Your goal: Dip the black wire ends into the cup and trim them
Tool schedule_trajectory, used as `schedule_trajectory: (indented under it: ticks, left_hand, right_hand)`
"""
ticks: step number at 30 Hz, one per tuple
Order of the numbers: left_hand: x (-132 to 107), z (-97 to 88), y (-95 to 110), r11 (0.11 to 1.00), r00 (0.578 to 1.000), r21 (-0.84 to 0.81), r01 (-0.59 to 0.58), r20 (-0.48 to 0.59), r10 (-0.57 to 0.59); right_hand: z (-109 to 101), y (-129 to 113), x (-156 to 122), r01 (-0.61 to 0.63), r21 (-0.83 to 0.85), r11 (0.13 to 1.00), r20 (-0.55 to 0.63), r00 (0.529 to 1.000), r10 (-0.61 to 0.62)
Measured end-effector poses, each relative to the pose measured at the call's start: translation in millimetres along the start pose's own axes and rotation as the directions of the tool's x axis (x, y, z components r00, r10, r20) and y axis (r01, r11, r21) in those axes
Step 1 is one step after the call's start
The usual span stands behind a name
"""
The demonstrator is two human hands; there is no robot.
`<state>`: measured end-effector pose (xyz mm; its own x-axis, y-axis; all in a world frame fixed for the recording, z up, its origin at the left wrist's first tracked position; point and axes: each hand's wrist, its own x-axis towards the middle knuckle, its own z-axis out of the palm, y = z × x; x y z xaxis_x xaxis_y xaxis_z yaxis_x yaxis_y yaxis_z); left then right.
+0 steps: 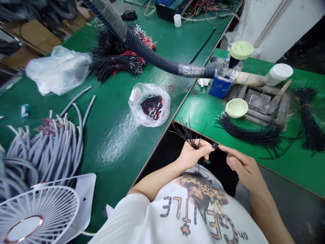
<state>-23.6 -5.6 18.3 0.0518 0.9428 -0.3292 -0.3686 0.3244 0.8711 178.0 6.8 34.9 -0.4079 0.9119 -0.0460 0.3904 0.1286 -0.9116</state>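
My left hand is closed round a bunch of thin black wires, whose loose ends fan out above the knuckles. Its thumb and forefinger pinch together near a small dark piece with a light metallic glint. From the other side, my right hand reaches its forefinger to that dark piece, with the thumb curled below. Something small and greyish shows between those right fingers, too small to name. Both hands are in front of my shirt, over the gap by the green bench edge.
A plastic bag of small black and red parts sits on the green table. Black wire bundles lie right, near a light green lid and ribbed hose. Grey cables and a white fan stand left.
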Motion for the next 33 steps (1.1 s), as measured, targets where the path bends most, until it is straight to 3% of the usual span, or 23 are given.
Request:
schedule_trajectory:
  ticks: [5, 11, 16, 19, 22, 26, 30, 33]
  left_hand:
    - [-2, 5.4, 4, 0.994, 0.998, 0.1, 0.031, 0.057, -0.036]
    - [-4, 8.8, 5, 0.99, 0.999, 0.142, -0.02, 0.039, 0.015]
    - [-3, 8.4, 0, 0.993, 0.997, 0.099, -0.067, 0.036, 0.063]
    - [-4, 8.0, 3, 0.987, 0.997, 0.148, -0.063, 0.061, 0.055]
    - [-7, 7.1, 10, 0.973, 0.992, 0.228, -0.023, 0.125, -0.006]
    - [-12, 5.3, 15, 0.961, 0.969, 0.274, 0.03, 0.226, -0.095]
    - [-16, 3.7, 18, 0.972, 0.957, 0.227, 0.066, 0.262, -0.126]
    - [-19, 2.3, 18, 0.988, 0.955, 0.143, 0.056, 0.281, -0.094]
  right_hand:
    - [10, -16, 12, -0.09, 0.057, 0.994, -0.174, 0.98, 0.099]
    - [26, -25, 17, -0.018, 0.133, 0.991, -0.256, 0.965, 0.052]
    - [32, -22, 11, 0.041, 0.054, 0.998, -0.344, 0.939, -0.02]
    - [27, -25, 9, 0.088, -0.098, 0.991, -0.273, 0.956, -0.112]
    - [12, -32, 8, 0.137, -0.2, 0.97, -0.049, 0.988, -0.15]
    - [-5, -40, 8, 0.124, -0.184, 0.975, 0.211, 0.974, -0.084]
    - [4, -30, 7, -0.014, 0.005, 1.0, 0.167, 0.986, 0.013]
    - [24, -19, 3, -0.152, 0.395, 0.906, 0.086, 0.988, 0.128]
